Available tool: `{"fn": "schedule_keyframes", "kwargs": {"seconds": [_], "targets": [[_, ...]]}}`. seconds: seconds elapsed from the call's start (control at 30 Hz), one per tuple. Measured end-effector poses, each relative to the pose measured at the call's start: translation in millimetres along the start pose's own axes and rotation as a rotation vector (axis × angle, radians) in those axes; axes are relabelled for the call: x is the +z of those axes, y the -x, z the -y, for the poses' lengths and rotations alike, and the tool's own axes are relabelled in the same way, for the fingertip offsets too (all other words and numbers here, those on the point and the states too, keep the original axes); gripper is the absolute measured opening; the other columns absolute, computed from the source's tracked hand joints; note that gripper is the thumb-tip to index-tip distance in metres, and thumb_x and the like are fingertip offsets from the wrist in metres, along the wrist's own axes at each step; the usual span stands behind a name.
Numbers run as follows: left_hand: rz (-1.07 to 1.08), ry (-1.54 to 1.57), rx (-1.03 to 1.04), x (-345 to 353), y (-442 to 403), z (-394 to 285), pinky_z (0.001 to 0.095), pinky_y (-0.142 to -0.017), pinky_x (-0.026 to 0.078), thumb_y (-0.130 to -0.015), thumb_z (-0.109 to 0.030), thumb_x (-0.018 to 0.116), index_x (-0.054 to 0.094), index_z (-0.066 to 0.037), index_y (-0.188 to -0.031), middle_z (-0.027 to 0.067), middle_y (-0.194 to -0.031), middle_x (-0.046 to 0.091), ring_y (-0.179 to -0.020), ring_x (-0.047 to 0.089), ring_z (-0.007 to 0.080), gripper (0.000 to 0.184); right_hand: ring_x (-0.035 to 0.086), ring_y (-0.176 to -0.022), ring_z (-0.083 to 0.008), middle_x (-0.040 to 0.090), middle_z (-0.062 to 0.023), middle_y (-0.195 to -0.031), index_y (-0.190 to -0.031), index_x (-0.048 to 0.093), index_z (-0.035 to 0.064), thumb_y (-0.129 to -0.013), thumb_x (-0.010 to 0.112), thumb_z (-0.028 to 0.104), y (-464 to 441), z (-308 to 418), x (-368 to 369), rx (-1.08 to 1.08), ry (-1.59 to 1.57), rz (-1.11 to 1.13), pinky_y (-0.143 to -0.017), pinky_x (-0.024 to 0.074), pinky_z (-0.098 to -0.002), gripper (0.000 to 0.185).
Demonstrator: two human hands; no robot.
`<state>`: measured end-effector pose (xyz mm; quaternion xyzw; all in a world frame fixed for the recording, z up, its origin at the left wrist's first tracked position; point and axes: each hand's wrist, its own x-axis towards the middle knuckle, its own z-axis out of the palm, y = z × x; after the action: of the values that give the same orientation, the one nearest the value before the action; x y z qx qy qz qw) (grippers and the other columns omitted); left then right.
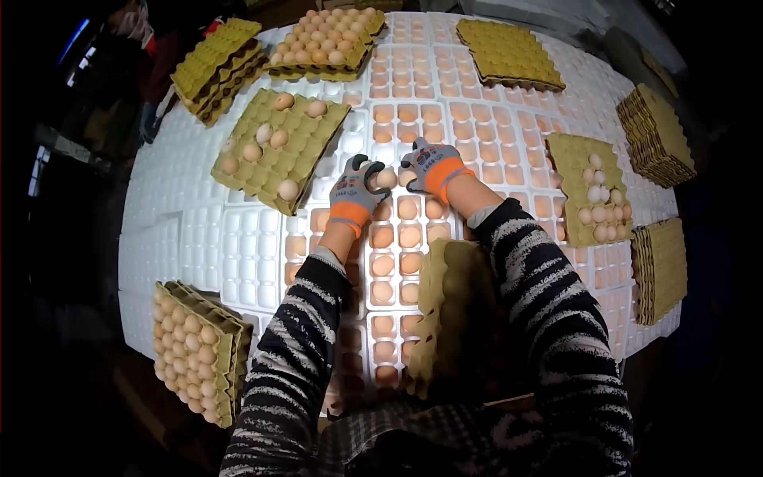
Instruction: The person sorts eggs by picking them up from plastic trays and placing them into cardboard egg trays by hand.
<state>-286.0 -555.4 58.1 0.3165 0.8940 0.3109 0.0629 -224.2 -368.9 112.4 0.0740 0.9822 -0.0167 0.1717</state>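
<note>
My left hand [355,191], in a grey and orange work glove, curls its fingers around a pale egg [387,178] over a clear plastic egg tray [366,246]. Close by on the right, my right hand [434,166], gloved the same way, has its fingertips bent onto another egg [406,176], partly hidden by the glove. Both hands are over the upper part of this tray, whose nearer cells hold brown eggs [410,236]. To the left of my hands lies a pulp egg tray [262,171] with several scattered eggs in it.
Plastic egg trays cover the table, filled in the middle and unfilled at left [199,238]. Full pulp trays stand at the back [322,40] and front left [187,350]. Pulp tray stacks [658,135] line the right. Another pulp tray [445,278] is below my right forearm. A person [155,60] is at back left.
</note>
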Motion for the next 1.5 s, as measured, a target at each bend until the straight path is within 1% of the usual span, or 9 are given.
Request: {"fn": "schedule_keyframes", "kwargs": {"seconds": [0.17,0.33,0.57,0.7,0.87,0.97,1.07,1.23,1.5], "targets": [[-0.379,0.442,0.048,-24.2,-7.4,25.3,0.037,-0.096,0.047,-0.084,-0.005,0.064,0.066,-0.007,-0.115,0.0111,-0.117,0.065,-0.108,0.061,0.0324,0.032,0.064,-0.111,-0.0281,0.055,-0.008,-0.129,-0.128,0.062,0.0248,-0.093,0.055,0.032,-29.1,-4.2,6.1,0.024,-0.128,-0.112,-0.088,0.0542,-0.0413,0.037],[-0.017,-0.156,-0.204,-44.8,24.0,43.0,0.0386,-0.097,0.048,-0.087,-0.021,0.062,0.058,-0.018,-0.132,0.0086,-0.125,0.063,-0.113,0.061,0.0272,0.046,0.061,-0.113,-0.0287,0.058,-0.0101,-0.124,-0.128,0.062,0.0239,-0.093,0.054,0.036,-48.0,10.0,11.3,0.006,-0.148,-0.202,-0.09,0.0524,-0.0428,0.038],[-0.268,-0.099,-0.01,-45.5,11.6,7.5,0.0419,-0.099,0.046,-0.086,-0.015,0.062,0.055,-0.015,-0.135,0.015,-0.132,0.051,-0.116,0.055,0.0347,0.049,0.058,-0.111,-0.0333,0.058,-0.0141,-0.122,-0.12,0.064,0.0157,-0.094,0.051,0.027,-86.2,30.7,47.3,-0.238,-0.313,-0.371,-0.095,0.0482,-0.0421,0.031],[-0.372,-0.031,0.195,-7.5,-33.5,23.0,0.0467,-0.105,0.039,-0.086,-0.008,0.056,0.055,-0.014,-0.133,0.0146,-0.134,0.049,-0.124,0.045,0.0385,0.047,0.055,-0.118,-0.0352,0.055,-0.0149,-0.132,-0.123,0.062,0.0152,-0.093,0.053,0.025,-51.5,25.9,18.1,-0.184,-0.75,-0.41,-0.1,0.0462,-0.0414,0.033],[-0.094,-0.413,0.104,37.8,-34.7,75.5,0.0481,-0.114,0.025,-0.095,-0.029,0.046,0.05,-0.014,-0.141,0.0119,-0.141,0.052,-0.137,0.038,0.0319,0.049,0.058,-0.116,-0.0246,0.055,-0.0102,-0.132,-0.13,0.06,0.0115,-0.091,0.062,0.01,41.1,-23.1,-11.4,-0.248,-1.093,-0.581,-0.097,0.0495,-0.0344,0.039],[-0.319,0.061,0.282,10.7,6.3,48.6,0.0447,-0.113,0.029,-0.091,-0.012,0.054,0.055,-0.009,-0.134,0.0124,-0.137,0.055,-0.132,0.044,0.0324,0.043,0.061,-0.11,-0.02,0.062,-0.0077,-0.123,-0.128,0.061,0.007,-0.09,0.061,0.005,134.7,-57.7,-18.4,-0.105,-1.114,-0.689,-0.095,0.0504,-0.0324,0.038],[-0.147,0.486,0.207,-17.1,63.6,-12.1,0.0381,-0.098,0.047,-0.088,-0.006,0.058,0.059,-0.003,-0.128,0.0156,-0.127,0.061,-0.113,0.059,0.0309,0.041,0.064,-0.106,-0.0211,0.065,-0.008,-0.116,-0.121,0.065,0.006,-0.086,0.064,0.005,234.1,-71.6,-16.0,0.036,-0.92,-0.628,-0.091,0.0515,-0.0321,0.035],[0.25,0.369,0.553,-26.0,135.9,-118.6,0.0435,-0.099,0.047,-0.08,-0.012,0.069,0.064,-0.007,-0.122,0.0148,-0.121,0.064,-0.114,0.058,0.0349,0.043,0.063,-0.108,-0.0298,0.065,-0.0091,-0.117,-0.117,0.067,0.0154,-0.079,0.074,0.018,317.8,-29.1,-11.2,0.217,-0.662,-0.127,-0.09,0.0515,-0.0381,0.039],[0.325,-0.144,0.729,43.5,138.7,-198.7,0.0427,-0.093,0.042,-0.08,-0.031,0.07,0.063,-0.015,-0.113,0.009,-0.108,0.063,-0.103,0.057,0.0305,0.037,0.061,-0.101,-0.0279,0.06,-0.0042,-0.111,-0.116,0.064,0.0239,-0.087,0.063,0.024,317.1,-37.8,55.8,0.352,-0.082,-0.225,-0.085,0.0528,-0.039,0.029]]}}
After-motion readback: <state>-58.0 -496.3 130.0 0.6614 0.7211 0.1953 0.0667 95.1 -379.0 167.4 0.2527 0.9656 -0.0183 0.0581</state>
